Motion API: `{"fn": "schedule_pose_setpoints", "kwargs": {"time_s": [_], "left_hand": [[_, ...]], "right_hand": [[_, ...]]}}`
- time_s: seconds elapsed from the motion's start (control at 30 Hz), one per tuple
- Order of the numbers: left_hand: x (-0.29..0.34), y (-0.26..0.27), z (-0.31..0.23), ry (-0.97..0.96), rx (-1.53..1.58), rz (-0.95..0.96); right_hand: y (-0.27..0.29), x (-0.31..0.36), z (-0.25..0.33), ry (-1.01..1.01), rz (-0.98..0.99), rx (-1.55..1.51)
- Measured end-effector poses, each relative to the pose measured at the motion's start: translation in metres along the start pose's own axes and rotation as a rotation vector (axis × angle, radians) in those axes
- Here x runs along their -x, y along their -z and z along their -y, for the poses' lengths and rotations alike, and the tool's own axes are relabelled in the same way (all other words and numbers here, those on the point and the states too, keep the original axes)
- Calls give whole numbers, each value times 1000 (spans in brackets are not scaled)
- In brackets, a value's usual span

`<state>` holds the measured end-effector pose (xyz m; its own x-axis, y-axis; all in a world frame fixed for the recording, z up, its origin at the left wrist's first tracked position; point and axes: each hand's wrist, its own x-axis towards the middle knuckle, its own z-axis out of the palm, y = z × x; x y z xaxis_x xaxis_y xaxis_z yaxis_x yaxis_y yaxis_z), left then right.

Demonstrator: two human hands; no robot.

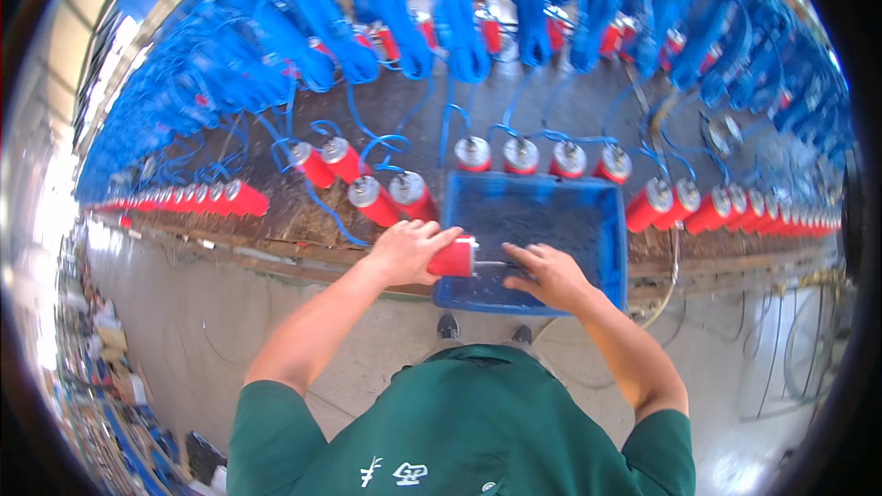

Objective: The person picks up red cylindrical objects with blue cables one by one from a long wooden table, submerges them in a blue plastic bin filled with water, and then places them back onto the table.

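My left hand [404, 253] is wrapped round a red cylinder [448, 259] with a silver end cap, held lying on its side over the left part of a blue plastic tray [619, 248]. From the cap a thin metal rod [491, 263] sticks out to the right. My right hand [554, 277] is at the rod's far end, over the tray, its forefinger and thumb apart. Whether those fingers touch the rod I cannot make out. Dark, wet-looking liquid seems to cover the tray's bottom.
Several red cylinders [473, 154] with silver tops and blue cables stand behind the tray, with more in rows at left [246, 198] and right [707, 211]. Thick bundles of blue cable [459, 28] hang across the back of the dark worktop [404, 96]. A hose [675, 266] hangs over the front edge.
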<state>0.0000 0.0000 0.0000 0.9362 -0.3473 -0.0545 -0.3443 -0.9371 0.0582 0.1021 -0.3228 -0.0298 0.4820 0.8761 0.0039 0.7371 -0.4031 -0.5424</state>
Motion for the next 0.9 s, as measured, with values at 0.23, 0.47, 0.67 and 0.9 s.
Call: {"fn": "schedule_pose_setpoints", "kwargs": {"time_s": [0.23, 0.47, 0.67, 0.9], "left_hand": [[5, 2, 9, 22, 26, -48], [3, 1, 9, 20, 46, 13], [8, -5, 10, 1, 54, -83], [0, 11, 6, 13, 90, 49]], "right_hand": [[8, -17, 12, -197, 76, -381], [-1, -23, -2, -340, 135, 122], [7, -5, 13, -549, 144, -971], [-15, 14, -2, -327, -42, -1024]]}}
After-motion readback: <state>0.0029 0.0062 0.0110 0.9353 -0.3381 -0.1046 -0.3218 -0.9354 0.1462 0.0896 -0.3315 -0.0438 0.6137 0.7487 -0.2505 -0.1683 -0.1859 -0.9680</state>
